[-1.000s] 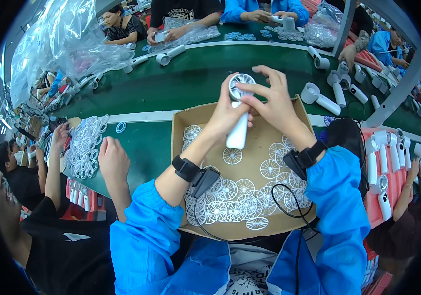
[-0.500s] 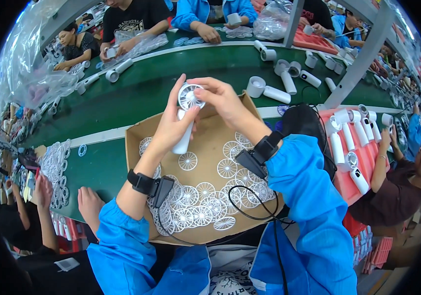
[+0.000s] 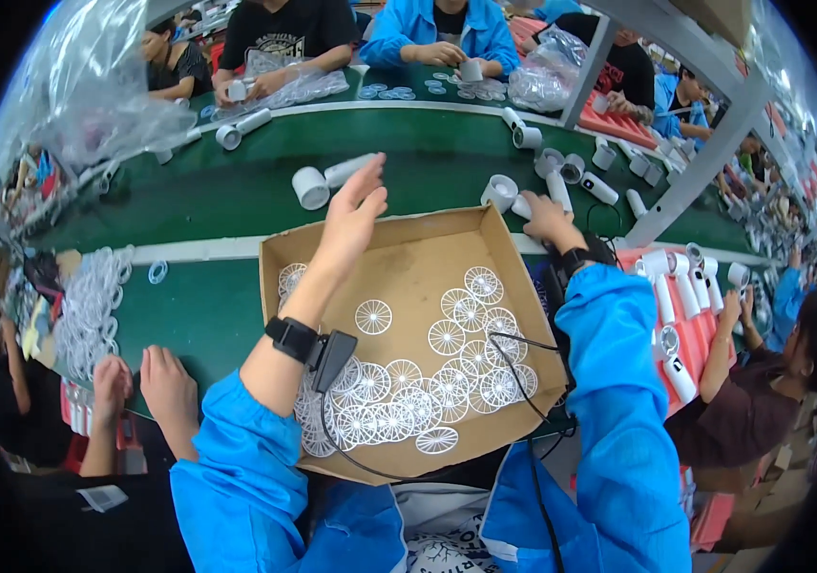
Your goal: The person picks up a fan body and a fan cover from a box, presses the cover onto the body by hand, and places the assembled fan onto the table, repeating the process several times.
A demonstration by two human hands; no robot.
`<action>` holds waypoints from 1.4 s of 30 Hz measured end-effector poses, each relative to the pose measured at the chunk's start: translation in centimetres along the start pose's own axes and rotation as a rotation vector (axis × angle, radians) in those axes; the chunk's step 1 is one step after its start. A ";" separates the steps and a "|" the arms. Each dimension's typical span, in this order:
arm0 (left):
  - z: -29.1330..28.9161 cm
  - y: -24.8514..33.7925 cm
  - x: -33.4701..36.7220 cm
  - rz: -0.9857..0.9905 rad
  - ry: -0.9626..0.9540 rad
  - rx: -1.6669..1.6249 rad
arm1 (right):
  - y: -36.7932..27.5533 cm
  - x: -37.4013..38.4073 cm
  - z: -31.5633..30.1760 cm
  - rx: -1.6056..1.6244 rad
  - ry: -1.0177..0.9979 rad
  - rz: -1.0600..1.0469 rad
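My left hand is open above the far rim of the cardboard box, its fingers stretched out. Just beyond it, on the green belt, lies a white handheld fan with a round head and a handle. Past the box's far right corner, my right hand has its fingers closed round the handle of another white handheld fan, which rests on the belt. White round spoked fan grilles are piled in the near part of the box, and one grille lies apart near its middle.
More fan bodies lie on the belt at right. A pink tray of fans stands right, a grey metal post behind it. White rings are heaped left, beside a co-worker's hands. Black cables cross the box.
The fan that was in both hands now lies on the belt beyond my left hand. My left hand has opened; my right hand has moved right to another fan.
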State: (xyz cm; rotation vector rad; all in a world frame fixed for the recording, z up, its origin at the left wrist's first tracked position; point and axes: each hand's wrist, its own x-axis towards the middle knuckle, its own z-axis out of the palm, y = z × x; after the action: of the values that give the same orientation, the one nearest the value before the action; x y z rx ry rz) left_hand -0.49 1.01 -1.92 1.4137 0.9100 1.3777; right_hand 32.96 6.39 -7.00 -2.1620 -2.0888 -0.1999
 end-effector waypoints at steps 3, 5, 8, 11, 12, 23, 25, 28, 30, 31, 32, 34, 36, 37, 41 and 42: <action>2.1 0.6 0.2 -0.109 -0.131 -0.004 | 2.7 2.0 0.1 0.063 -0.029 0.013; 2.1 0.7 0.7 -0.206 -0.230 0.031 | 2.3 3.1 -0.5 0.194 -0.010 -0.033; 1.7 0.2 0.6 -0.267 -0.389 0.023 | -4.6 3.3 -7.1 0.408 0.034 -0.170; 2.2 0.5 -0.3 -0.263 -0.151 -0.215 | -12.0 -0.8 -12.0 0.870 -0.076 -0.363; 1.2 0.6 -0.3 -0.224 -0.046 -0.291 | -14.2 -2.2 -12.8 0.985 -0.304 -0.335; 0.8 3.1 -1.0 -0.131 0.234 -0.168 | -18.5 -9.5 -3.8 0.522 -0.522 -1.084; 0.8 2.7 -0.9 -0.084 0.151 -0.184 | -18.9 -9.7 -3.8 0.513 -0.525 -1.049; 0.8 2.5 -0.6 -0.080 0.088 -0.186 | -19.1 -9.5 -4.0 0.514 -0.552 -0.974; 0.7 2.5 -0.5 -0.132 0.083 -0.199 | -18.9 -9.5 -5.0 0.425 -0.667 -0.901; 0.7 2.5 -0.4 -0.139 0.064 -0.190 | -18.7 -9.6 -5.2 0.381 -0.727 -0.861; 0.6 2.4 -0.3 -0.138 0.064 -0.195 | -18.7 -9.7 -5.1 0.397 -0.722 -0.846; 0.5 2.5 0.0 -0.132 0.078 -0.203 | -18.8 -9.8 -4.9 0.410 -0.686 -0.851; 0.5 2.6 0.0 -0.134 0.100 -0.202 | -18.4 -8.8 -4.8 0.424 -0.665 -0.855; 0.5 2.6 0.0 -0.132 0.132 -0.208 | -17.7 -7.6 -4.9 0.515 -0.719 -0.859; 0.2 2.8 0.3 -0.067 0.212 -0.232 | -14.7 -5.4 -7.0 0.686 -0.517 -0.722; 0.2 3.0 0.4 -0.035 0.236 -0.242 | -14.8 -5.0 -6.1 1.019 -0.374 -0.505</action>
State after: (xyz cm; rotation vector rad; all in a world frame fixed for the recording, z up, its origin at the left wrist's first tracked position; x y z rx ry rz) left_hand -0.54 0.47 1.09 1.0650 0.8787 1.5932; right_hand 17.96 0.91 -1.91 -1.1056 -2.1267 1.0515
